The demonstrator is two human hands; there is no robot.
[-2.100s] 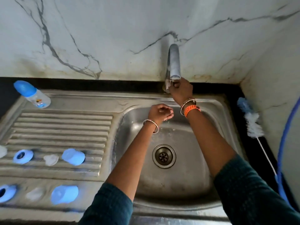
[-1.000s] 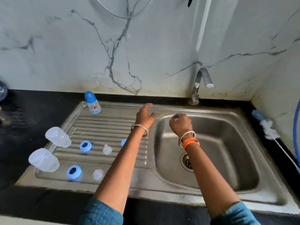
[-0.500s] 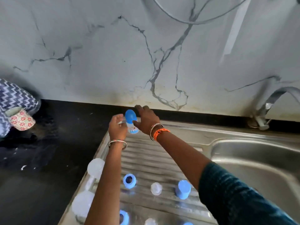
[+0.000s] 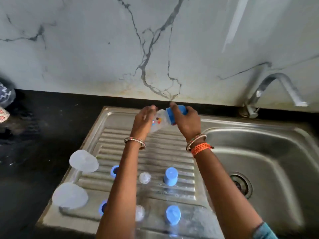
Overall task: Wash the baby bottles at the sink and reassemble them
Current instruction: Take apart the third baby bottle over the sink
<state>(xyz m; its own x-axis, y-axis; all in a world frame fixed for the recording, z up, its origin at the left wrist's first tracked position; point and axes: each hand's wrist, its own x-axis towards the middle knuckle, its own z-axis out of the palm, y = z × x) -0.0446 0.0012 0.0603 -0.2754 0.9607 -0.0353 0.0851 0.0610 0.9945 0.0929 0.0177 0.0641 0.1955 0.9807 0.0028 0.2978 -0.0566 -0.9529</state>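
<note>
Now left hand [image 4: 144, 120] fingers grip bottle [image 4: 159, 122] body; right hand [image 4: 187, 121] fingers curl round blue cap [image 4: 172, 116].

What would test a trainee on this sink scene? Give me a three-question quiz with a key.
1. True or false: the right hand grips the blue cap of the bottle.
2. Which hand holds the bottle's clear body?
3. The two loose blue caps stand on: A) the basin B) the drainboard C) the counter.

Key: 1 true; 2 the left hand; 3 B.
</note>
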